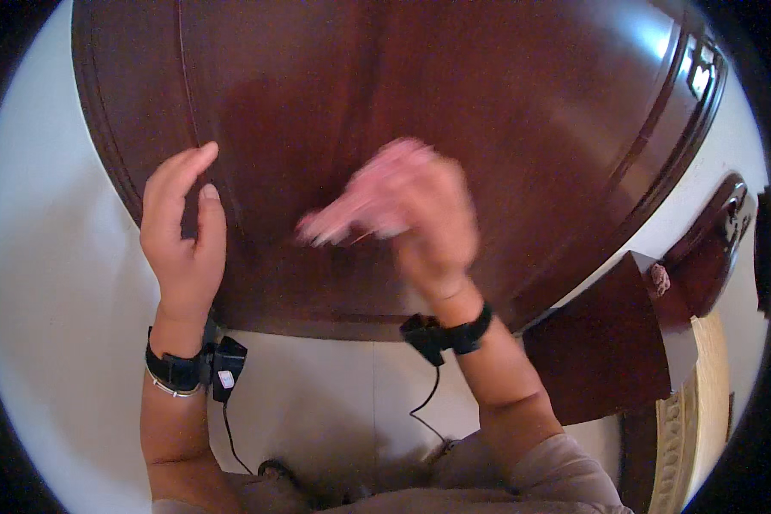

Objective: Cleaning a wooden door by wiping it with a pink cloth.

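Home: polished wooden table (pixel 420 77), carved chair (pixel 711 248)

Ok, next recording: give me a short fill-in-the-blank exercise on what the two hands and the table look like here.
1. The left hand rests on the dark ____ table.
2. The right hand is smeared by motion ____, so its grip cannot be read.
3. Each wrist wears a black ____ with a thin cable hanging from it.
4. The floor beside the table is ____ in colour.

Missing words: wooden; blur; band; pale
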Motion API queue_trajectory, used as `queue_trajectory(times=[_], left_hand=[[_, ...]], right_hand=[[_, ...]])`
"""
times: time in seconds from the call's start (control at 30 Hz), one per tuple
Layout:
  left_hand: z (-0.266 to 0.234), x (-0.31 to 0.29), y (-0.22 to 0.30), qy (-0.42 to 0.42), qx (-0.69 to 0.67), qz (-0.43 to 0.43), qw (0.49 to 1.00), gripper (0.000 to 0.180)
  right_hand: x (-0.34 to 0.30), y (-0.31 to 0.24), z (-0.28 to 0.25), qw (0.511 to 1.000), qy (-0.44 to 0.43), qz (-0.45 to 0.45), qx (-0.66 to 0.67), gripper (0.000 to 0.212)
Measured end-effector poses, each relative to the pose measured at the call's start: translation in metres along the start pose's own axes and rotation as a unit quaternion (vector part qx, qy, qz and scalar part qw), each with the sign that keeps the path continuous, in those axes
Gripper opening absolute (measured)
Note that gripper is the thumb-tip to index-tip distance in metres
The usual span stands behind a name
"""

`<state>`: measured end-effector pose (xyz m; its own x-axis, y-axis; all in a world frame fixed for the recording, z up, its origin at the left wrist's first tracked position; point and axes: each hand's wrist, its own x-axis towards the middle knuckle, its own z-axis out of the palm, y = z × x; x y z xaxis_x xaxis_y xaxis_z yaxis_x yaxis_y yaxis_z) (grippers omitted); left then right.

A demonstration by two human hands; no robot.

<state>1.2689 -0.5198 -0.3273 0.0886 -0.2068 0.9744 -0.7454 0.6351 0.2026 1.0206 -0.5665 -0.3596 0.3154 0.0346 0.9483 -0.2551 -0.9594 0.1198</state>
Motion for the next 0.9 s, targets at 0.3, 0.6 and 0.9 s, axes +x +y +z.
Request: queue_trajectory(times=[0.3, 0.6, 0.9], left_hand=[[-0.008, 0.001, 0.003, -0.055, 0.021, -0.022, 0.998, 0.033], [-0.014, 0.002, -0.003, -0.063, 0.045, -0.022, 0.997, 0.032], [-0.011, 0.007, -0.001, -0.029, 0.035, -0.023, 0.999, 0.031]], right_hand=[[0.069, 0.051, -0.153, 0.905, 0.366, 0.182, -0.114, 0.045], [0.062, 0.015, 0.025, 0.990, -0.118, 0.074, -0.028, 0.021], [-0.046, -0.002, 0.032, 0.946, -0.282, 0.052, 0.152, 0.027]])
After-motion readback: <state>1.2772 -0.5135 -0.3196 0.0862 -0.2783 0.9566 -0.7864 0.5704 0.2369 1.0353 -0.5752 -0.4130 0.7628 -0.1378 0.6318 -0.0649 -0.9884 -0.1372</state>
